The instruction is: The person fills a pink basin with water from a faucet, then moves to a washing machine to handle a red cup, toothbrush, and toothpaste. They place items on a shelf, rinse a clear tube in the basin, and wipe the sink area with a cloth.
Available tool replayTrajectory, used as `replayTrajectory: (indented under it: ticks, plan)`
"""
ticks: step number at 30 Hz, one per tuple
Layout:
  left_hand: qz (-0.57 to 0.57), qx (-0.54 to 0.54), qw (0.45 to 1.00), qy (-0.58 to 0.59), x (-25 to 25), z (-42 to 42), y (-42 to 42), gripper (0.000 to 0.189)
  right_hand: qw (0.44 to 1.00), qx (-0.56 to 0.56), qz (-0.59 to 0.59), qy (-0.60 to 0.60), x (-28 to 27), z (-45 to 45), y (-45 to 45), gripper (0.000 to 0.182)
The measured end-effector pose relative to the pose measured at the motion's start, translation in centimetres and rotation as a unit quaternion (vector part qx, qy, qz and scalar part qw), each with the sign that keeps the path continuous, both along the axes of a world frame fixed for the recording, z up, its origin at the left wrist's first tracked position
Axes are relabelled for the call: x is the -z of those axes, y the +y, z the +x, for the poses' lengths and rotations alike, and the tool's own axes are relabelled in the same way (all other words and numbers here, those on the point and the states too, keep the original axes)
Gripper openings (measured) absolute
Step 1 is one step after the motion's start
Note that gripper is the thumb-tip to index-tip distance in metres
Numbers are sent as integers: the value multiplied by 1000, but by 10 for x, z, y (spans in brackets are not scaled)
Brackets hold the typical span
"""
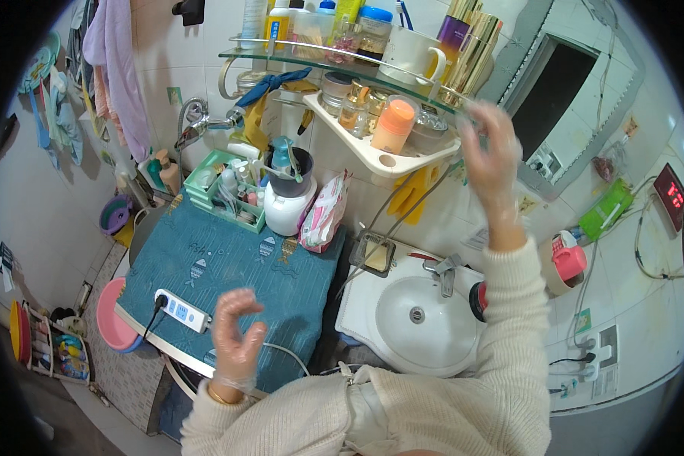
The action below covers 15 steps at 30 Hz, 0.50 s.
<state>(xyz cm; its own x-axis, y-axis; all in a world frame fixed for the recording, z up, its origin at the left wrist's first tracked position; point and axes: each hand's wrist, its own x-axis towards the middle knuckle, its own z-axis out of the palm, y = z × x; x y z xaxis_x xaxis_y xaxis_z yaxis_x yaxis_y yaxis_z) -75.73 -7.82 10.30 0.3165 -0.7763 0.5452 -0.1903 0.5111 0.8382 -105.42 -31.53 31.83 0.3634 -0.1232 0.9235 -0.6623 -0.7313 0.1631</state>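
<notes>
Both hands wear thin clear plastic gloves. My left hand [236, 336] is over the blue cloth cover [251, 285] with fish on it, fingers curled apart and nothing in them. Just left of it lies a white power strip [182, 311] with a black plug in it. My right hand [490, 154] is raised at the right end of the glass shelf [330, 64], blurred, with no object visible in it. Near it are gold bottles [476, 54] on the shelf and an orange-capped bottle [394, 124] on the white corner tray [387, 162].
A white sink [427, 325] with a chrome faucet [446, 273] is below my right arm. A mirror [564, 97] hangs on the right. A green organizer [225, 191], white appliance [288, 208] and pink-white packet [324, 214] stand at the cover's back edge. Cables [402, 219] hang near the soap dish [374, 253].
</notes>
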Motion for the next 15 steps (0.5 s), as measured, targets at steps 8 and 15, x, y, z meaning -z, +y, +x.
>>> replayTrajectory:
  ticks: [8, 15]
  plan:
    - [205, -64, 975, 50, 104, -16, 27, 29, 969, 229, 7, 95, -102, 65, -87, 38]
    - [224, -90, 970, 43, 106, -8, 30, 28, 940, 290, 167, 66, -121, 103, -139, 46]
